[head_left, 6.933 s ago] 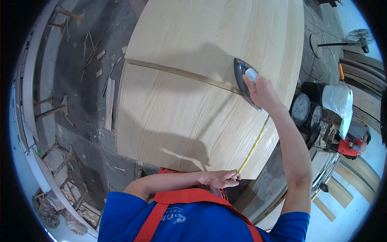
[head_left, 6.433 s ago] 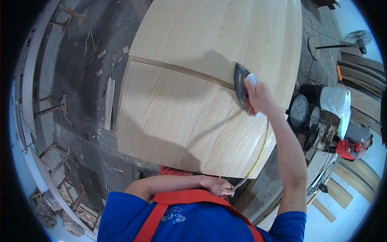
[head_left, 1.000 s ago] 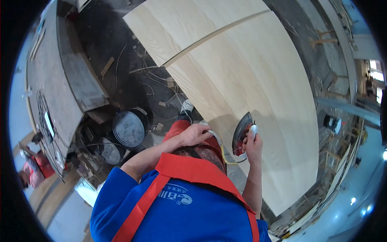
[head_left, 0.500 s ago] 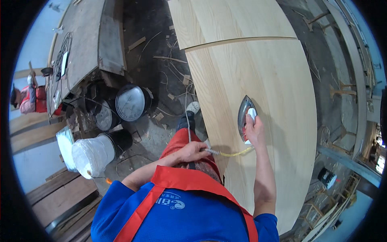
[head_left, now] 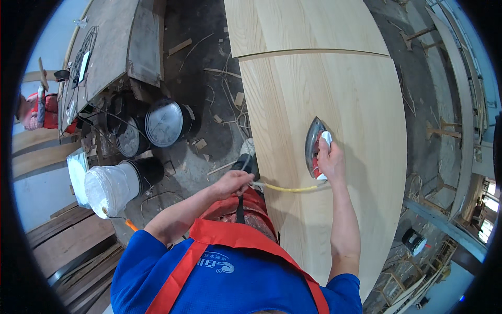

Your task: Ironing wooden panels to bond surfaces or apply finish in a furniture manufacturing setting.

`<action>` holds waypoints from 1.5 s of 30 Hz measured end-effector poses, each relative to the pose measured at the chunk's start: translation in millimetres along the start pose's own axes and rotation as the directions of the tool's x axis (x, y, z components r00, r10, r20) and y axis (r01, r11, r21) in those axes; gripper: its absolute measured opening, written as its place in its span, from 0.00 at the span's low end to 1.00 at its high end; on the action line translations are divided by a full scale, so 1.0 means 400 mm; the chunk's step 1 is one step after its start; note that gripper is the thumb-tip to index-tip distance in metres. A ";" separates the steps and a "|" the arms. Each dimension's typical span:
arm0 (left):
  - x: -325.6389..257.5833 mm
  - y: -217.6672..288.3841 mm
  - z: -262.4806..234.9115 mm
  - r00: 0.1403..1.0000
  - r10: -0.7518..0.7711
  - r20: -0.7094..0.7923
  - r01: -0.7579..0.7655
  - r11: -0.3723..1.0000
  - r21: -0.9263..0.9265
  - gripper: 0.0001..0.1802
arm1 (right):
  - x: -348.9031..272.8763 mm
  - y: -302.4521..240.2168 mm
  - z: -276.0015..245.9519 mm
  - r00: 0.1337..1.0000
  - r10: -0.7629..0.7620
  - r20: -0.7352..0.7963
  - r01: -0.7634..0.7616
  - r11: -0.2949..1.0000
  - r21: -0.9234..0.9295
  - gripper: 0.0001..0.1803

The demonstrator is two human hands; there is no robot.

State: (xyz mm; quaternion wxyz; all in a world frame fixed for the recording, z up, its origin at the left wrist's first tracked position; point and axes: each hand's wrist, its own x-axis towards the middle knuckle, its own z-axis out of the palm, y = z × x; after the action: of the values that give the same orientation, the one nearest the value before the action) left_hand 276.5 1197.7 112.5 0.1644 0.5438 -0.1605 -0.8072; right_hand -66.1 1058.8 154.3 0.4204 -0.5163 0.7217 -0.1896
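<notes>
Right hand is closed around the handle of an iron, which rests flat on the pale wood panel, near its middle. Left hand is closed on the yellow cord at the panel's left edge. 3 buckets stand on the littered floor, well left.
</notes>
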 end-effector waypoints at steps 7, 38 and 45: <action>0.089 0.026 0.161 0.968 0.147 0.202 -0.220 0.883 0.414 0.18 | 0.087 -0.084 0.015 0.966 -0.254 0.052 0.259 0.945 -0.201 0.31; 0.443 0.417 -0.005 0.493 0.336 -0.802 -0.148 0.941 0.303 0.47 | 0.337 -0.245 0.093 0.867 -0.346 0.357 0.472 0.800 -0.371 0.31; 0.448 0.415 -0.006 0.487 0.339 -0.805 -0.141 0.940 0.311 0.48 | 0.342 -0.254 0.093 0.863 -0.299 0.407 0.459 0.799 -0.387 0.30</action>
State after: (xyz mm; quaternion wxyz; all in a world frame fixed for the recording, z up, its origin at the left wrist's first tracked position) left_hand 230.5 970.3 36.4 0.2765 0.8526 -0.2159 -0.3873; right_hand 7.6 900.8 148.5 0.3479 -0.7622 0.5460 -0.0017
